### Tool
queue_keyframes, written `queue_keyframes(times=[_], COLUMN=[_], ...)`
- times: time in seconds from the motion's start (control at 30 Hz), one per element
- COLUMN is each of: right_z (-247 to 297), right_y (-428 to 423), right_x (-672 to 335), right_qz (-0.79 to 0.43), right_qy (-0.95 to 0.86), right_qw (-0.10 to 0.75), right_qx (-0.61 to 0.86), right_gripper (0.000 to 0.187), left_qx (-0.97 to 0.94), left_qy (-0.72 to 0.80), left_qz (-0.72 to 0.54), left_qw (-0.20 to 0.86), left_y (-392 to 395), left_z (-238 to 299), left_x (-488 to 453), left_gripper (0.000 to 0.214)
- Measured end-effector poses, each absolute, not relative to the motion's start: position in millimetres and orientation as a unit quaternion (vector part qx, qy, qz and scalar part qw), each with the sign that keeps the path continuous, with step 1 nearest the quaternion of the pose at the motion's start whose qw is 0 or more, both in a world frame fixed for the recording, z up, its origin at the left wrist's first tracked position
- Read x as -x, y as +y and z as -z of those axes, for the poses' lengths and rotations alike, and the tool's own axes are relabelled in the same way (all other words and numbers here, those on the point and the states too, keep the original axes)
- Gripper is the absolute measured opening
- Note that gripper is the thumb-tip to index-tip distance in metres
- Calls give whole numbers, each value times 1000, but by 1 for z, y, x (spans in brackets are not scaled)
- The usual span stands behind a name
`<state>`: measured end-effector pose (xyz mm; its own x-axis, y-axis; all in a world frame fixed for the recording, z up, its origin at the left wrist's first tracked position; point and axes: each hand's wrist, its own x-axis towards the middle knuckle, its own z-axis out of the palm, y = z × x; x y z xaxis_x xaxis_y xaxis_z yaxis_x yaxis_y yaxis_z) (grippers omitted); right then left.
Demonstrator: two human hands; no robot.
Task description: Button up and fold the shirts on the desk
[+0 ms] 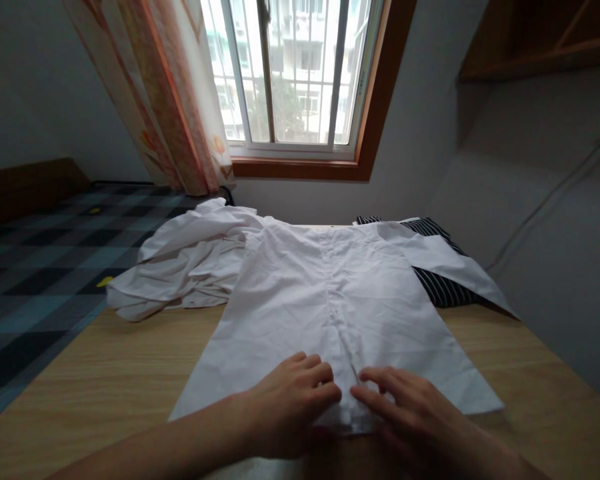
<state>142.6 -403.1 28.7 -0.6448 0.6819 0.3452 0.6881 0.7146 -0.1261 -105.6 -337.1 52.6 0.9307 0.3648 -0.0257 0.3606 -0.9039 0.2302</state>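
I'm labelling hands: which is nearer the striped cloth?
Right. The right hand, at the white shirt, is in front of the striped cloth and slightly left; the left hand is farther left.

Across the centre we see a white cloth shirt [290, 313] spread on a pale wood-grain table [535, 387]. At lower centre, our bare left hand [297, 397], fingers curled, and bare right hand [413, 407], fingers extended, are over its lower front. Crumpled white fabric [195, 267] lies centre left; black-and-white striped cloth [443, 290], centre right.
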Motion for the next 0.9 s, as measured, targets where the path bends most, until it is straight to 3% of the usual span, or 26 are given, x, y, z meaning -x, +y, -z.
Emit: queue_keyframes(times=[0.2,0.33,0.4,0.5,0.63,0.77,0.9], right_z=[-26,-28,-28,-27,-37,-51,-50], right_y=[-394,-395,-397,-398,-379,-337,-308], right_x=[-136,-135,-133,-131,-126,-106,-77], right_qz=[167,88,22,-67,-156,-116,-42], right_qy=[-908,-868,-844,-858,-841,-780,-763], right_qw=[230,303,317,259,190,186,112], right_qx=[309,384,431,438,483,586,635], right_gripper=[29,20,25,32,25,21,24], left_qx=[-979,-973,-966,-951,-929,-905,-882], left_qy=[183,186,186,214,304,390,448], left_qz=[-21,-24,-10,26,36,5,-31], left_qw=[83,134,181,223,210,171,144], left_y=[-339,-336,-331,-314,-276,-241,-229], left_z=[-38,-44,-54,-73,-85,-72,-50], left_x=[99,99,102,109,112,95,72], left_gripper=[9,13,10,7,9,13,19])
